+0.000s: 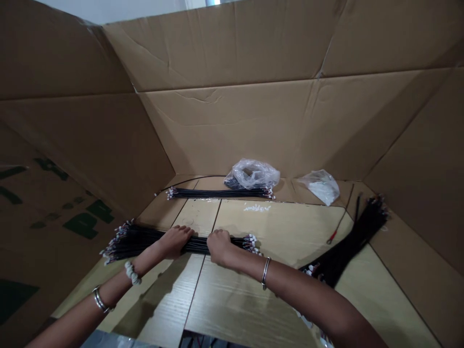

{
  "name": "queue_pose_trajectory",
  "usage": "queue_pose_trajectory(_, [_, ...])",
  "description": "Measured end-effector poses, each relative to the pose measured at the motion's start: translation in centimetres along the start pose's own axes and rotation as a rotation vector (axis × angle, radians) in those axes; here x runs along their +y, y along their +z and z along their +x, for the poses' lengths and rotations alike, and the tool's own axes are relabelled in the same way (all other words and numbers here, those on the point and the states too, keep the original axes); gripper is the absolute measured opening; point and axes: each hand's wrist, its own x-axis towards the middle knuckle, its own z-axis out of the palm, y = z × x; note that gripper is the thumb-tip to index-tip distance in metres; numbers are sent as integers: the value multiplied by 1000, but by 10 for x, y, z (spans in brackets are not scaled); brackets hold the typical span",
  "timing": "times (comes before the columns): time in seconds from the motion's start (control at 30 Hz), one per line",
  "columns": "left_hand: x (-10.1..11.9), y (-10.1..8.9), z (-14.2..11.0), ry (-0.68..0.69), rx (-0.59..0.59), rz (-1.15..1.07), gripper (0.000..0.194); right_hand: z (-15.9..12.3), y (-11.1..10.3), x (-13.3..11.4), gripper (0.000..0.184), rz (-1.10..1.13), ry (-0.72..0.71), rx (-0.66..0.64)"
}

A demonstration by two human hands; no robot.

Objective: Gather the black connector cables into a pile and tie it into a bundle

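Note:
A thick bundle of black cables (139, 240) lies crosswise on the table, with small white connectors at both ends. Over its middle, my left hand (176, 240) presses with its fingers curled around the cables. My right hand (219, 246) is closed in a fist around the same bundle, close to its right end. A short black stretch shows between the two hands. The left end fans out wider than the right. My fingertips are hidden behind the cables.
Tall cardboard walls (224, 125) enclose the wooden table (224, 299). Toward the back lie a thinner cable bundle (221, 193), a clear plastic bag (255, 173) and a bag with white contents (323, 187). At right are another black bundle (348, 251) and a red-ended lead (330, 239).

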Motion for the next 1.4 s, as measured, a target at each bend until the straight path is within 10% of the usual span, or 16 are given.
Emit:
queue_pose_trajectory(0.7, [-12, 14, -15, -128, 197, -132, 33, -12, -7, 32, 37, 45, -28, 74])
queue_pose_trajectory(1.4, [-73, 40, -67, -292, 431, 13, 21, -45, -14, 65, 37, -72, -122, 193])
